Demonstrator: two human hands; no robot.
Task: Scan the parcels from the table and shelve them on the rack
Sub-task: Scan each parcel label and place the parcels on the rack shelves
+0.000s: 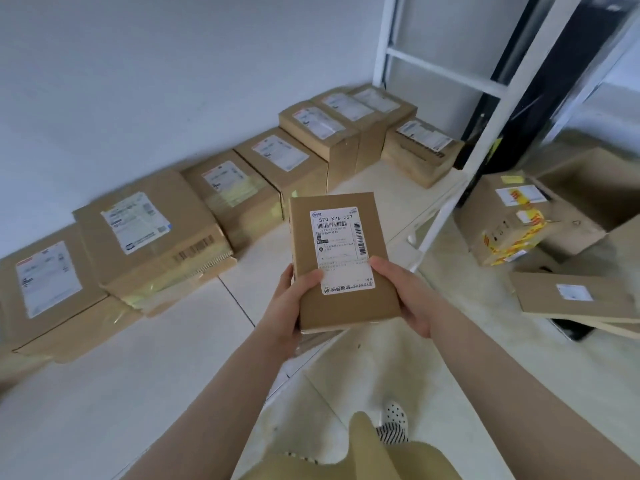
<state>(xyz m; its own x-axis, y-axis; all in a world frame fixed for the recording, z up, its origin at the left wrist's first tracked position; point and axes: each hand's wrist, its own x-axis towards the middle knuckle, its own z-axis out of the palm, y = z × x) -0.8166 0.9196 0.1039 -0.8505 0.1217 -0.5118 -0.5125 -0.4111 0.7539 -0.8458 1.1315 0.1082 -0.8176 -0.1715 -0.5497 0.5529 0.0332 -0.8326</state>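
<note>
Gripping a small cardboard parcel from both sides, the left hand and the right hand held it label-up in front of the body, thumbs lying across the white shipping label, fingers curled under the edges. The label's printed code and barcodes faced the camera. No scanner was visible, so whether this parcel had been scanned could not be told.

Beyond the hands lay a white shelf board of the rack, and along its back edge, against the wall, stood a row of shelved boxes, each with its label facing up, running from the near left to the far right corner beside the rack's white upright. Bare board remained in front of that row.

To the right, past the upright, more parcels sat in a loose pile, some tilted, one flat box nearer the camera. Judging from this, a good share of the shelving was done; the held parcel had yet to be set down, and the pile on the right probably still awaited handling.
</note>
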